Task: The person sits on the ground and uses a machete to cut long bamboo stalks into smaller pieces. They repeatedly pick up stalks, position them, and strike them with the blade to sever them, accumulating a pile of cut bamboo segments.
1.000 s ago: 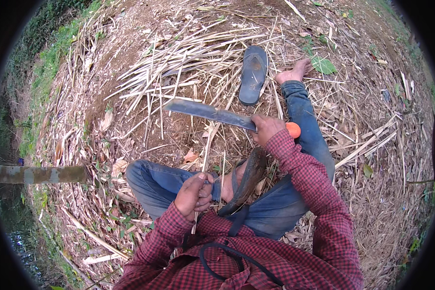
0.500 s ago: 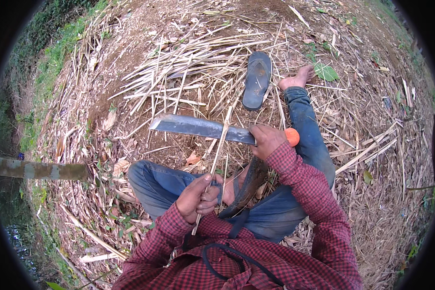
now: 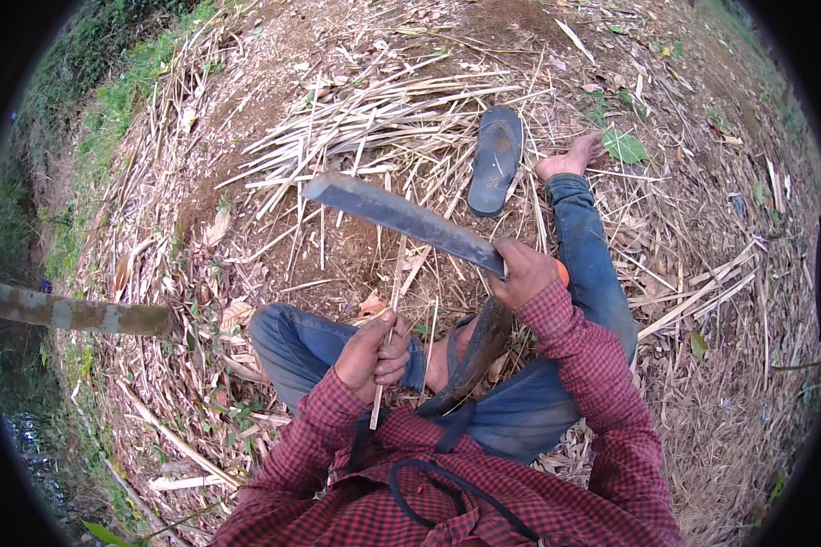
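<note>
- At far left, a mottled trunk (image 3: pixel 73 313) juts in above the litter.
- A loose pile of pale strips (image 3: pixel 356 128) lies on the ground ahead.
- The left hand (image 3: pixel 374 351) is clenched around a thin strip (image 3: pixel 376 412), whose lower end pokes out below the fist; its upper part runs toward the machete blade (image 3: pixel 410 221), contact unclear.
- A dark sandal (image 3: pixel 496 164) lies beyond the blade.
- The right hand (image 3: pixel 525 275), well apart from the left, grips the machete's orange handle (image 3: pixel 563 273).
</note>
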A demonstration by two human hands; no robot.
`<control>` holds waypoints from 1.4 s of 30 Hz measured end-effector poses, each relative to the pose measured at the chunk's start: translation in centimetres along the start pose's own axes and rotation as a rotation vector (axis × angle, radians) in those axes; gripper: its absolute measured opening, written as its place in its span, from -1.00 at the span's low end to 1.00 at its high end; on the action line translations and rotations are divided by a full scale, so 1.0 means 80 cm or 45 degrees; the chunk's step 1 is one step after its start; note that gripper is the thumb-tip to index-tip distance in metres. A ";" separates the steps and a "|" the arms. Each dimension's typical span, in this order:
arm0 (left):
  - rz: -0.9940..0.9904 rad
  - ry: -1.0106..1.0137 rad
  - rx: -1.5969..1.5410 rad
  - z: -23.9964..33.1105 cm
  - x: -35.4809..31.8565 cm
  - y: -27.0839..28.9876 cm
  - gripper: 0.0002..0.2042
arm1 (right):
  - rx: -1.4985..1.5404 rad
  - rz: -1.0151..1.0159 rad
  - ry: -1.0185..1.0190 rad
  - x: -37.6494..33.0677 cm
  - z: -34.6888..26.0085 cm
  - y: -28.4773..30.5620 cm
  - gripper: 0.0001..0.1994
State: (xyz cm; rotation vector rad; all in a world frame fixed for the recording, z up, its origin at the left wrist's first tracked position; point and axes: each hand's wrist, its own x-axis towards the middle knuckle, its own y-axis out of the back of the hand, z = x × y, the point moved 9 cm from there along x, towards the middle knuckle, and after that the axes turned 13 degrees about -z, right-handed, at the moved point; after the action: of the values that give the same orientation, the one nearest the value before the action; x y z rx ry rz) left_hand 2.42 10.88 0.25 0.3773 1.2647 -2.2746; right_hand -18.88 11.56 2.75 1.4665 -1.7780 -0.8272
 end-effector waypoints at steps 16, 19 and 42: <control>-0.005 0.036 -0.014 -0.013 -0.020 -0.006 -0.76 | -0.196 -0.115 -0.290 0.013 0.050 -0.012 -0.69; 0.132 -0.276 0.102 0.055 -0.018 0.038 -0.76 | -0.063 -0.069 -0.562 0.024 0.078 0.022 -0.71; 0.816 0.202 2.552 0.046 0.188 0.173 -0.67 | 1.458 0.936 -0.328 -0.063 0.174 0.091 -0.78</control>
State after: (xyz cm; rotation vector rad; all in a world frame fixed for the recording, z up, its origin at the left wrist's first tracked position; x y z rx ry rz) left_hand -2.44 -2.73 -14.62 1.2717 -1.3472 -2.0152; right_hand -33.68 18.46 0.28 1.0860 -2.9222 0.5193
